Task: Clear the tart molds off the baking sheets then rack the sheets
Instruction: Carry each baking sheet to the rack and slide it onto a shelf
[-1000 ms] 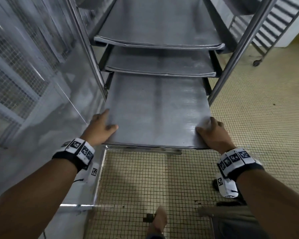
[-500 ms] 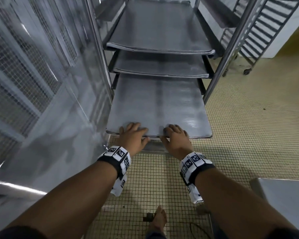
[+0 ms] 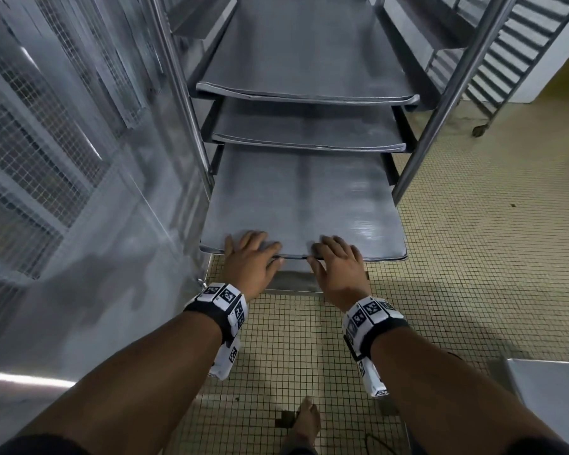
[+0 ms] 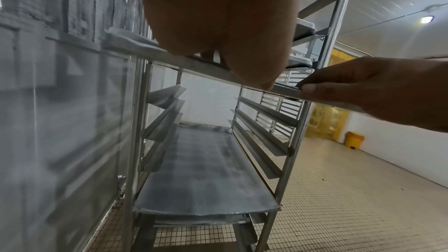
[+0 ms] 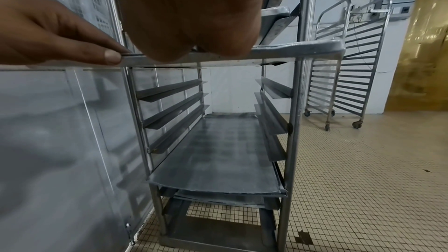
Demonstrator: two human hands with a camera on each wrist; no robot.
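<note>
A bare grey baking sheet (image 3: 303, 205) lies in the steel rack (image 3: 440, 103) with its near end sticking out towards me. My left hand (image 3: 250, 257) and right hand (image 3: 335, 261) sit side by side at the middle of its near edge. The fingers lie flat on top and the thumbs press against the front rim. The left wrist view shows my left palm (image 4: 218, 16) over the rim (image 4: 135, 49) and the right hand's (image 4: 375, 91) thumb on it. In the right wrist view my right hand (image 5: 194, 16) covers the rim (image 5: 303, 51) beside my left hand (image 5: 48, 32). No tart molds are in view.
Two more sheets (image 3: 306, 70) (image 3: 309, 129) sit on the runners above, and another sheet (image 4: 203, 175) lies low in the rack. A steel and mesh wall (image 3: 63, 192) runs close on the left. An empty wheeled rack (image 5: 346, 64) stands at the back right. A steel table corner (image 3: 552, 399) is at my right.
Both hands have left the sheet's near corners and come together at the middle of its near edge. The sheet sits a little deeper in the rack.
</note>
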